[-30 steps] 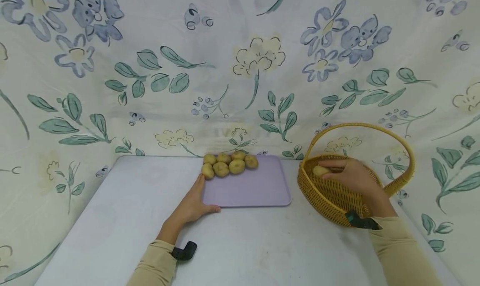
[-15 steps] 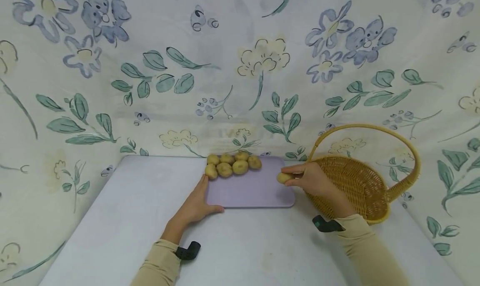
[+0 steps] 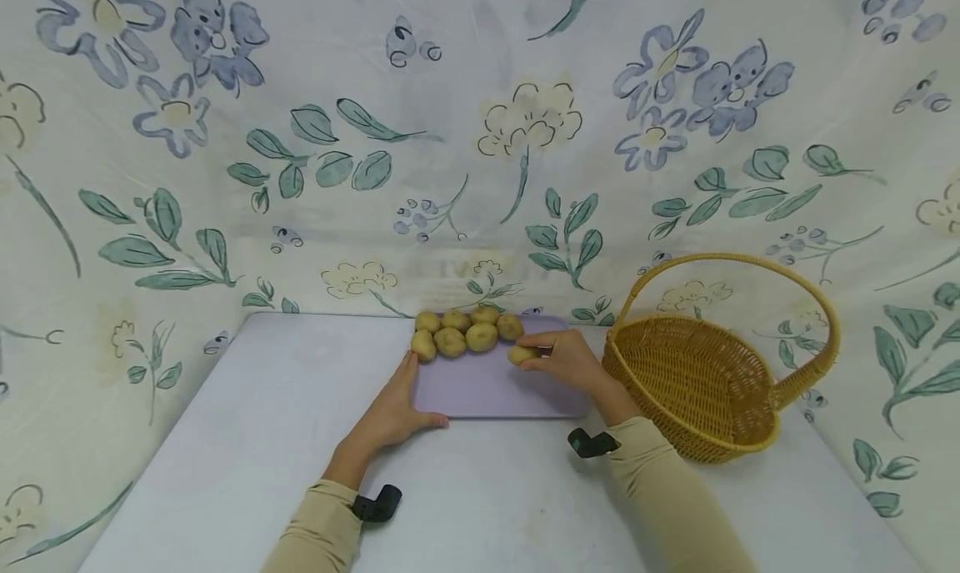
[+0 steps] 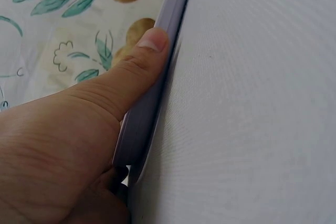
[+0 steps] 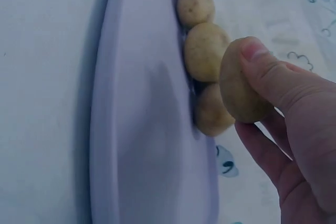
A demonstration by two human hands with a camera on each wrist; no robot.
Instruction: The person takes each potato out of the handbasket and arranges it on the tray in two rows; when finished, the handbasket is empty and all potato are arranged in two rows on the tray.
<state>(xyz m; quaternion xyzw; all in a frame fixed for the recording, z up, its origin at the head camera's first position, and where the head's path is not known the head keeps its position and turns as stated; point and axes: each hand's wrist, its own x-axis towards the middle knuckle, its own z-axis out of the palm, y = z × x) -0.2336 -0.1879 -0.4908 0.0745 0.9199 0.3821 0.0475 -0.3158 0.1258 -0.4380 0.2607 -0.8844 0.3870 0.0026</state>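
My right hand [image 3: 566, 360] pinches a potato [image 5: 239, 85] between thumb and fingers, over the lilac tray [image 3: 487, 389]. Beyond the held potato, several potatoes [image 3: 451, 342] lie in two rows along the tray's back left part. My left hand [image 3: 390, 406] rests at the tray's front left corner, thumb and fingers spread. Its fingertips reach along the left side near the end potato [image 3: 423, 345]. In the left wrist view, the left thumb [image 4: 134, 72] presses on the tray's front rim [image 4: 144, 119].
On the right stands a yellow-brown wicker basket [image 3: 693, 439] with a tall arched handle [image 3: 727, 258]. The white table [image 3: 480, 498] runs up to a flowered cloth backdrop [image 3: 450, 248].
My right hand has carried the potato out of the basket and leftward over the tray, near the other potatoes. The left hand keeps its place at the tray's corner.
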